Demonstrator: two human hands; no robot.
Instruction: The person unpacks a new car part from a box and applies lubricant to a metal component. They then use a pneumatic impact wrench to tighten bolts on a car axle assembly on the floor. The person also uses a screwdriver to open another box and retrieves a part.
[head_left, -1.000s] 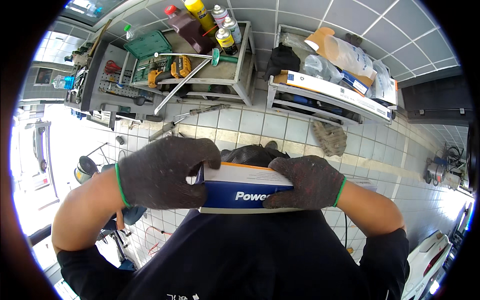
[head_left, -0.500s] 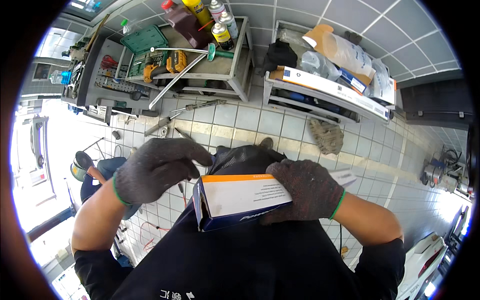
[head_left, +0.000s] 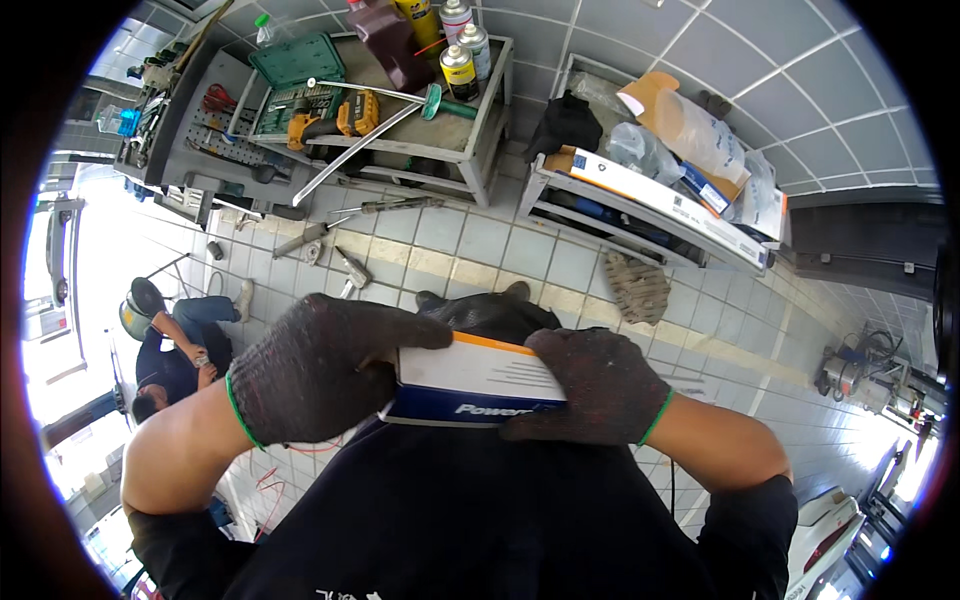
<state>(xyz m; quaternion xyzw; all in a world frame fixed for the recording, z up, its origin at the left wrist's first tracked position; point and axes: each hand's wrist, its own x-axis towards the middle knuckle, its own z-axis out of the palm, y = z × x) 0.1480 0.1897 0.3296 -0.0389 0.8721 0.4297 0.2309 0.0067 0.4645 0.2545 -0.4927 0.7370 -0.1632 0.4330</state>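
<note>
A small cardboard box (head_left: 475, 372), white on top with an orange edge and a dark blue side, is held level in front of my body. My left hand (head_left: 325, 370), in a dark knit glove with a green cuff, grips its left end, thumb side along the top edge. Around the right end is my right hand (head_left: 600, 385), gloved the same way, fingers on top and front. Both hands cover the box's ends, so I cannot see whether its flaps are closed. A pale, blurred flat thing (head_left: 688, 386) shows just beyond my right wrist.
Ahead stands a metal cart (head_left: 470, 150) with spray cans, a yellow cordless drill (head_left: 335, 118) and a green socket case (head_left: 300, 62). Another cart (head_left: 535, 200) carries boxes and plastic-wrapped parts. Tools and a glove (head_left: 637, 288) lie on the tiled floor. A person (head_left: 180, 345) sits at left.
My left hand has come down from above the box's left end and closed on it. The box has turned slightly, showing more of its blue side.
</note>
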